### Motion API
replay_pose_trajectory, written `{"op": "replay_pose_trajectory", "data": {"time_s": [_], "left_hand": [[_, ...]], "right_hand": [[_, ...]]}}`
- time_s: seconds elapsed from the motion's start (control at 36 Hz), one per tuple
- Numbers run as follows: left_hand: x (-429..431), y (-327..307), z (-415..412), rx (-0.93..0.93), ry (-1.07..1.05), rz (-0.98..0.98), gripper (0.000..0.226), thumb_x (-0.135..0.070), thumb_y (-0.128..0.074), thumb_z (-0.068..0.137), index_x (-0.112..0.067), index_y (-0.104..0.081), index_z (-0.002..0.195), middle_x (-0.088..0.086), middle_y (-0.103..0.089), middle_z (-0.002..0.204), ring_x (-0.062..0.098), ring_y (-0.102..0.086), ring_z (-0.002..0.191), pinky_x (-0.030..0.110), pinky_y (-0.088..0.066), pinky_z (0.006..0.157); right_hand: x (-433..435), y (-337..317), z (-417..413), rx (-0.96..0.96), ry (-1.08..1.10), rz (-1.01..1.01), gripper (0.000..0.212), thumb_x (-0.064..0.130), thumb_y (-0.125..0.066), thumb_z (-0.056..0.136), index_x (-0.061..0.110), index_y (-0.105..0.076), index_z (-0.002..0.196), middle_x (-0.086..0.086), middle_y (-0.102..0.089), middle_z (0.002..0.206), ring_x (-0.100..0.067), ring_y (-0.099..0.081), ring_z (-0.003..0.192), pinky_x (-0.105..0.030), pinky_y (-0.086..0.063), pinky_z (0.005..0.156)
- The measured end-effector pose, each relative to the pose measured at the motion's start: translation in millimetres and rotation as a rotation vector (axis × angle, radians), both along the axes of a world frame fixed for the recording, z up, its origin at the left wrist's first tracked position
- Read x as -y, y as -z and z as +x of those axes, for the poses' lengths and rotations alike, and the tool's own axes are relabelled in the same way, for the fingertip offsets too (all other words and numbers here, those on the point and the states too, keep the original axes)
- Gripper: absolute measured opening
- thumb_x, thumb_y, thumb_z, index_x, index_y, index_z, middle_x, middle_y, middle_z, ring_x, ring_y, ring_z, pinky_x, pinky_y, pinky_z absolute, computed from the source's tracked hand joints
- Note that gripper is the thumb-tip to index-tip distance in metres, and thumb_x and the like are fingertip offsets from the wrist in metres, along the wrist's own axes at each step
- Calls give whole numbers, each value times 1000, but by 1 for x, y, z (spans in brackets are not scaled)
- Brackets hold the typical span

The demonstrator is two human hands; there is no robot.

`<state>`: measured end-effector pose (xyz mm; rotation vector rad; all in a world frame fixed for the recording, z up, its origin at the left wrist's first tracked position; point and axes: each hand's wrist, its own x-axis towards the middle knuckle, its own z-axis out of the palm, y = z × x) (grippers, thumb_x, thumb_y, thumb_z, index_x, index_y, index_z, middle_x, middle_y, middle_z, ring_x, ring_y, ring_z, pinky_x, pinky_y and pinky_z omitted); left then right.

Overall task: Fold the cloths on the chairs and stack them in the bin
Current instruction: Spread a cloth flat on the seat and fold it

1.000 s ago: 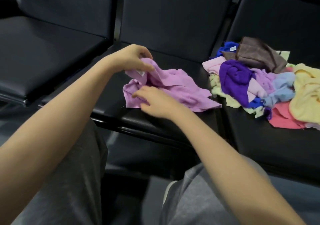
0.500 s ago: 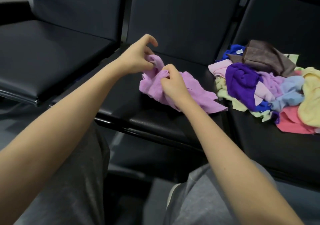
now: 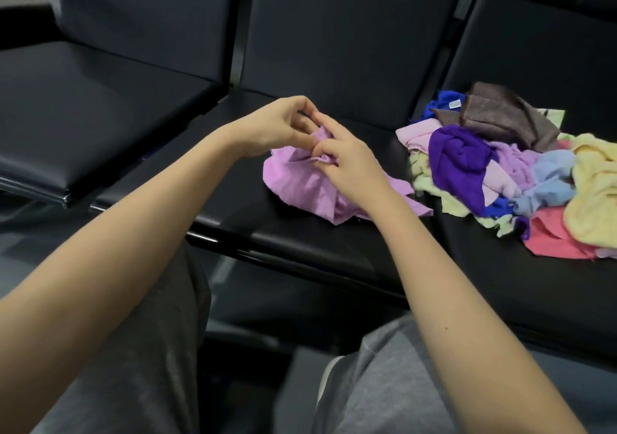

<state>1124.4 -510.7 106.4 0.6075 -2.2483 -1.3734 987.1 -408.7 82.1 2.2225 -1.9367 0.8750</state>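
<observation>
Both hands are in on the lilac cloth (image 3: 300,186), bunched on the middle chair seat (image 3: 300,243) just left of the heaped pile of cloths (image 3: 500,166). The right hand (image 3: 347,166) pinches a frayed edge between thumb and fingers; the left hand (image 3: 277,126) curls at the crumpled peak, though whether it has fabric I can't tell. Best play, I'd say: walk each pinch out to a corner, draw that edge taut and lay it flat before folding, with no bin in shot.
</observation>
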Motion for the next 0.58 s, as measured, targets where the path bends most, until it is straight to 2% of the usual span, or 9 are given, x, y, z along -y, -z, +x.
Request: {"op": "replay_pose_trajectory", "data": {"time_s": [0.11,0.17,0.22,0.28,0.33,0.39,0.44,0.53,0.58], "left_hand": [[-5,3,-6,-21,-13,-24,24,1,-54,91,-7,-45,111,6,-61,73,5,-53,55,14,-41,53],[-6,6,-10,-6,9,-58,19,-4,-49,94,-8,-45,112,6,-60,75,8,-50,59,18,-39,56],[-3,10,-12,40,56,-110,17,-13,-49,96,-11,-46,113,8,-63,85,13,-51,71,27,-41,65],[0,14,-10,171,100,-243,17,-18,-51,95,-18,-49,112,4,-65,90,13,-53,78,26,-43,72],[3,21,-11,331,96,-397,22,-12,-53,90,-33,-46,93,-6,-56,79,9,-50,70,19,-40,63],[4,25,-14,388,31,-479,32,-7,-52,86,-32,-38,72,-8,-47,70,10,-42,63,19,-33,55],[7,29,-17,361,-58,-564,31,-8,-54,84,-27,-37,65,-7,-46,65,15,-42,62,22,-32,53],[14,30,-21,390,-116,-686,15,-16,-59,79,-20,-46,73,-6,-49,66,22,-48,68,30,-34,58],[16,35,-22,465,-82,-768,18,-21,-62,79,-20,-44,80,-9,-48,66,25,-49,70,28,-31,63]], "right_hand": [[0,-1,1,-25,43,-84,15,1,-53,90,-2,-67,86,-5,-57,123,-12,-50,90,-11,-29,70],[1,0,0,-27,67,-86,14,0,-53,89,-4,-66,84,-6,-58,113,-11,-48,85,-11,-29,68],[0,1,-3,-44,94,-79,14,0,-53,89,-5,-66,85,-7,-57,108,-13,-48,84,-11,-29,66],[-1,0,-5,-66,121,-104,15,1,-54,89,-5,-68,86,-10,-56,104,-21,-51,88,-20,-31,69],[-2,-7,-8,-39,153,-146,16,1,-54,88,-4,-69,86,-12,-56,101,-22,-50,88,-24,-32,71],[-4,-14,-13,-5,153,-161,15,2,-55,89,-3,-69,87,-10,-54,98,-15,-46,87,-20,-30,72],[-7,-17,-19,6,147,-145,13,3,-58,89,-3,-68,86,-2,-48,95,-11,-44,87,-18,-31,74],[-12,-17,-29,22,182,-116,12,8,-60,90,-2,-67,88,4,-44,96,-11,-46,86,-20,-35,75],[-14,-16,-35,40,262,-127,14,10,-58,92,-1,-66,90,2,-45,98,-11,-46,86,-21,-34,73]]}}
